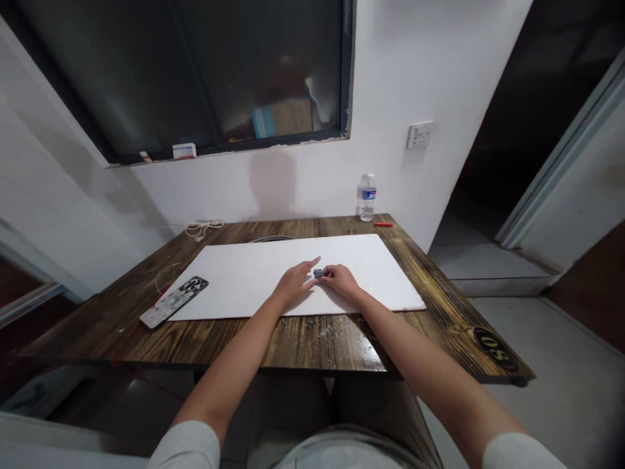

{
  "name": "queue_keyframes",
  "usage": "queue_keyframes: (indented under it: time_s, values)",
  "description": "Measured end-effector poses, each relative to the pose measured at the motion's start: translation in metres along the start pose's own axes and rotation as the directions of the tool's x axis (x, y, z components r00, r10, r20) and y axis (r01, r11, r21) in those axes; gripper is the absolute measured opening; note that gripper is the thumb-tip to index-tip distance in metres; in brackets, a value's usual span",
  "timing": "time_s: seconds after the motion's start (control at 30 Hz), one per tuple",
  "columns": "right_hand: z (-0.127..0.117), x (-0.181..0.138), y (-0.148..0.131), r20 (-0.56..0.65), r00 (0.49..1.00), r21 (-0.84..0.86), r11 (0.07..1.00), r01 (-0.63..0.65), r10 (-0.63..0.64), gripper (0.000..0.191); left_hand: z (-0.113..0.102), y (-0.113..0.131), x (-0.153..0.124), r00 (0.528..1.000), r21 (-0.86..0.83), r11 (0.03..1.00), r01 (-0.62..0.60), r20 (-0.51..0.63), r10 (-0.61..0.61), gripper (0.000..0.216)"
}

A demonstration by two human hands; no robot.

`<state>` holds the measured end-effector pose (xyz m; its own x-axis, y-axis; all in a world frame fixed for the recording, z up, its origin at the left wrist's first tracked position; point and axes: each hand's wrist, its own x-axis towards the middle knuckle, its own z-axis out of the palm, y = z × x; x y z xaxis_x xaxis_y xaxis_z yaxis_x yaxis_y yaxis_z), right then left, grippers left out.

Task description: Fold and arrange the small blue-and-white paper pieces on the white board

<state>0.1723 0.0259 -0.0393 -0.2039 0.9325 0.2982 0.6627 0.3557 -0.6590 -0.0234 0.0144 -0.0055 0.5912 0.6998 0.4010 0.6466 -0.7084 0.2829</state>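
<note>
A small dark blue-grey block-like piece (pixel 318 273) is at the middle of the white board (pixel 244 280); its exact kind is too small to make out. My right hand (pixel 340 280) pinches its right side between thumb and fingers. Just left of the piece is my left hand (pixel 293 283), thumb and fingers spread apart. The left thumb tip reaches close to the piece's lower edge, and whether it touches I cannot tell.
The board lies on a brown wooden table (pixel 312 342). A phone in a patterned case (pixel 174 301) overlaps its left edge. Toward the wall are a white cable (pixel 202 227), a water bottle (pixel 368 198) and a red pen-like stick (pixel 383 225).
</note>
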Motion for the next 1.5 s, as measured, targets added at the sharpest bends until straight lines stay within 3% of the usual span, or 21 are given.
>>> queue_keyframes:
  time_s: [0.1, 0.2, 0.33, 0.5, 0.63, 0.7, 0.83, 0.97, 1.27, 1.5]
  values:
    - [0.001, 0.000, 0.001, 0.000, 1.000, 0.003, 1.000, -0.006, 0.006, 0.014, 0.001, 0.001, 0.001, 1.000, -0.032, 0.999, -0.026, 0.011, 0.027, 0.043]
    - [0.002, 0.001, 0.003, -0.012, 1.000, 0.070, 0.998, -0.003, 0.004, 0.017, 0.004, 0.000, 0.001, 0.993, -0.140, 0.986, 0.092, -0.060, -0.101, 0.051]
    - [0.005, 0.004, 0.007, -0.033, 0.999, 0.321, 0.947, -0.016, 0.028, 0.025, 0.009, -0.003, 0.003, 0.959, -0.367, 0.899, 0.239, -0.058, -0.279, 0.032]
    - [0.006, 0.005, 0.008, 0.036, 0.998, 0.619, 0.783, -0.056, 0.043, 0.032, 0.005, 0.001, 0.004, 0.920, -0.647, 0.687, 0.331, 0.059, -0.387, 0.037]
    - [0.001, 0.002, 0.001, 0.031, 0.999, 0.792, 0.609, -0.050, 0.042, 0.034, -0.001, 0.007, 0.003, 0.920, -0.757, 0.568, 0.323, 0.109, -0.377, 0.041]
    - [-0.003, -0.001, -0.003, 0.036, 0.999, 0.818, 0.572, -0.052, 0.040, 0.035, -0.001, 0.009, 0.003, 0.925, -0.789, 0.527, 0.316, 0.133, -0.356, 0.040]
    - [-0.007, -0.005, -0.009, 0.078, 0.996, 0.827, 0.555, -0.086, 0.038, 0.037, 0.000, 0.012, 0.002, 0.931, -0.830, 0.469, 0.301, 0.149, -0.334, 0.042]
    - [-0.007, -0.004, -0.008, 0.123, 0.991, 0.825, 0.551, -0.126, 0.043, 0.039, -0.001, 0.014, 0.001, 0.935, -0.822, 0.477, 0.311, 0.174, -0.309, 0.044]
    - [0.003, -0.002, -0.006, 0.048, 0.998, 0.717, 0.694, -0.064, 0.043, 0.041, 0.008, 0.007, 0.001, 0.890, -0.769, 0.528, 0.361, 0.115, -0.440, 0.035]
    - [0.012, 0.000, -0.002, 0.007, 0.999, 0.666, 0.745, -0.035, 0.041, 0.038, 0.013, 0.000, 0.002, 0.856, -0.724, 0.548, 0.419, 0.114, -0.504, 0.033]
